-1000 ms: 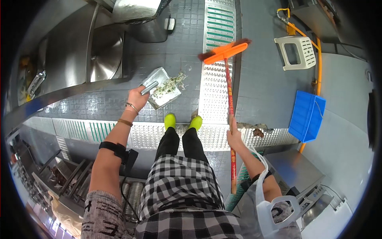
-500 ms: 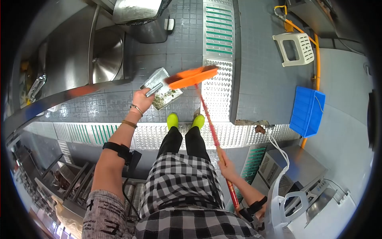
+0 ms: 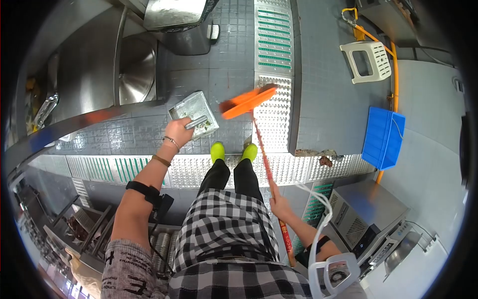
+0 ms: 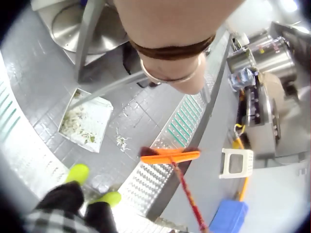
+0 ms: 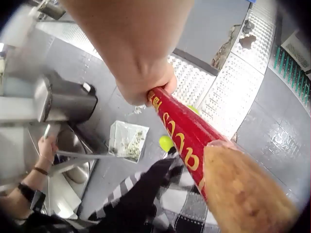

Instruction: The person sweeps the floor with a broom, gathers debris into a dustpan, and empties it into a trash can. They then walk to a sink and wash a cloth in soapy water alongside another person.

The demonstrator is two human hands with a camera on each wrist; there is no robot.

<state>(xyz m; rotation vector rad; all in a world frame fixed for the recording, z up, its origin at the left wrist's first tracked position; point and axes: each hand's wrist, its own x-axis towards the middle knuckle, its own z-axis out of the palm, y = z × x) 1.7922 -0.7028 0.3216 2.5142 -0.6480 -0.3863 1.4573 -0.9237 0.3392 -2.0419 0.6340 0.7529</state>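
My left hand (image 3: 180, 129) grips the grey tube handle of a long-handled dustpan (image 3: 196, 102). The pan is whitish and lies on the tiles in front of the feet, with green and pale vegetable scraps (image 4: 82, 127) inside. A few pale shreds (image 4: 123, 141) are on the floor beside it. My right hand (image 3: 282, 207) is wrapped around the red, yellow-lettered stick of a broom (image 3: 266, 164), whose bare wooden end shows close up in the right wrist view. The orange broom head (image 3: 249, 103) with dark bristles appears right of the dustpan, over the edge of the metal strip.
Bright green shoes (image 3: 217, 152) stand just below the dustpan. Perforated metal drain covers (image 3: 274, 37) cross the floor. A grey bin (image 3: 186, 42) stands at the back, a beige stool (image 3: 366, 62) and a blue crate (image 3: 382, 139) at the right. Steel equipment lines the left side.
The broom swung left from beyond the metal strip to the dustpan, then slightly back right. My right hand moved down and left. Scraps heaped at the pan's edge earlier no longer stick out there.
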